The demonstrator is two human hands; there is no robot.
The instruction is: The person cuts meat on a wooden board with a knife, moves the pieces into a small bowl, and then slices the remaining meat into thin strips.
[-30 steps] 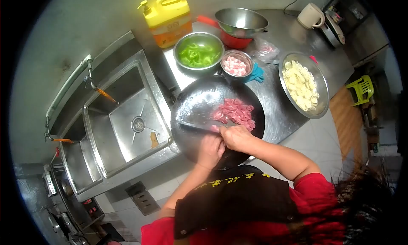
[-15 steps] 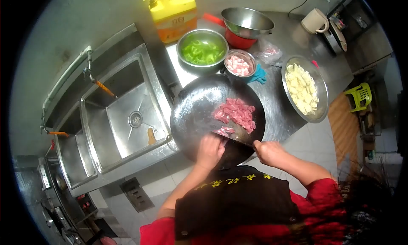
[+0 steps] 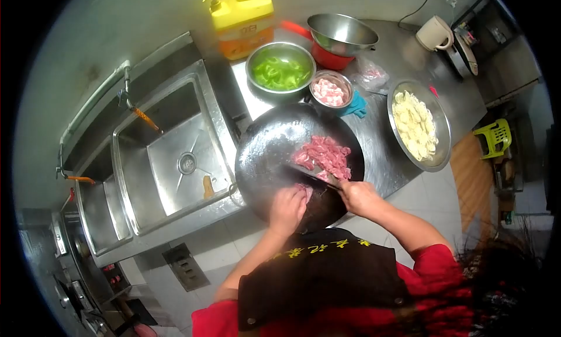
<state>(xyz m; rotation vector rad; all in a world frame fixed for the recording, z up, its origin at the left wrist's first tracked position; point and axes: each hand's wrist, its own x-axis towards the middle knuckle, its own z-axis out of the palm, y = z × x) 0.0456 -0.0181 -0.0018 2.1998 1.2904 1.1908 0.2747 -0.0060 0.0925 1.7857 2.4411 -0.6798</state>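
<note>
On a large round dark chopping board [image 3: 263, 144] lies a heap of sliced raw red meat [image 3: 324, 153]. My right hand [image 3: 361, 198] is closed around the handle of a knife [image 3: 328, 179], whose blade lies against the near edge of the heap. Just left of it, my left hand [image 3: 288, 207] presses down on a piece of raw meat [image 3: 306, 191] with bent fingers. That piece is partly hidden under the fingers, and a gap separates it from the blade.
Beyond the board stand a bowl of green peppers [image 3: 281, 74], a small bowl of pale pink meat [image 3: 329, 93] and a blue cloth [image 3: 356, 106]. A bowl of pale slices [image 3: 414, 125] sits right, near the table edge. A steel sink [image 3: 169, 173] is at left.
The knife has moved away from my left hand, up and toward the heap, pushing cut meat against it. My left hand stays by the uncut piece.
</note>
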